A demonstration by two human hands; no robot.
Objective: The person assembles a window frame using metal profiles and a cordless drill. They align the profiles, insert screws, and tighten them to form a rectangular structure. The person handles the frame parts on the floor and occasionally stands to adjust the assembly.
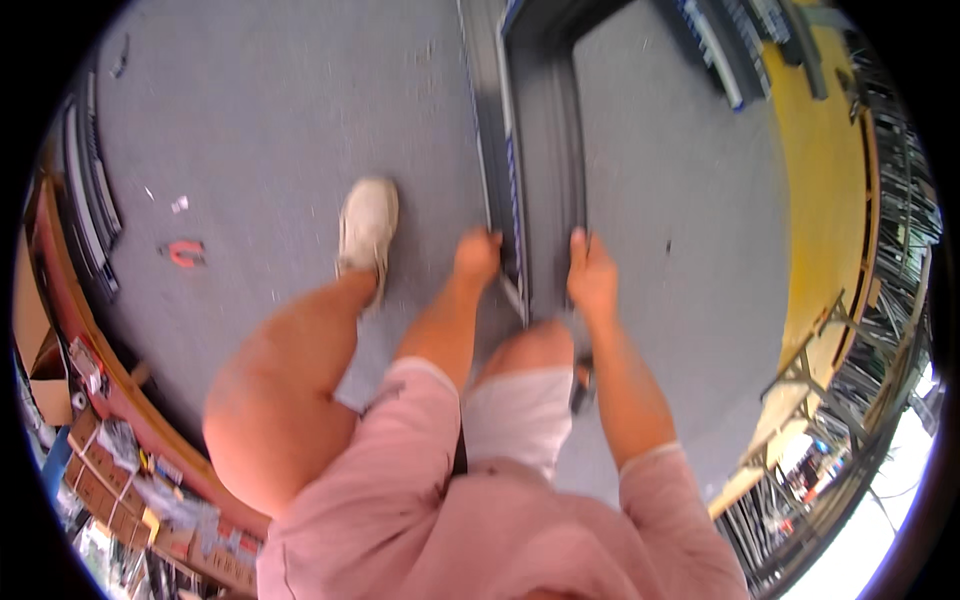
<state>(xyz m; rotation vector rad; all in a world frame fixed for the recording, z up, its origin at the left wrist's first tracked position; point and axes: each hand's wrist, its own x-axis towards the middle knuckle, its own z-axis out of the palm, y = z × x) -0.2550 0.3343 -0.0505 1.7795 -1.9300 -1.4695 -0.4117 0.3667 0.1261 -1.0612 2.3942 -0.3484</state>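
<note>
A long dark grey metal frame (552,150) of channelled profiles runs away from me, turning a corner at the top of the view. Blue-and-white strips line its left side. My left hand (478,257) is closed on the left edge of its near end. On the opposite edge, my right hand (593,275) grips the same frame, thumb on top. The near end sits just above my right knee, which is bent beneath it. Motion blur softens the frame and both hands, and the undersides of my fingers are hidden.
Red-handled pliers (184,252) lie on the grey floor (260,130) to the left, near a bundle of dark profiles (85,190). More profile pieces (720,50) rest at the upper right, by a yellow board (815,180). Cardboard boxes (105,485) crowd the lower left.
</note>
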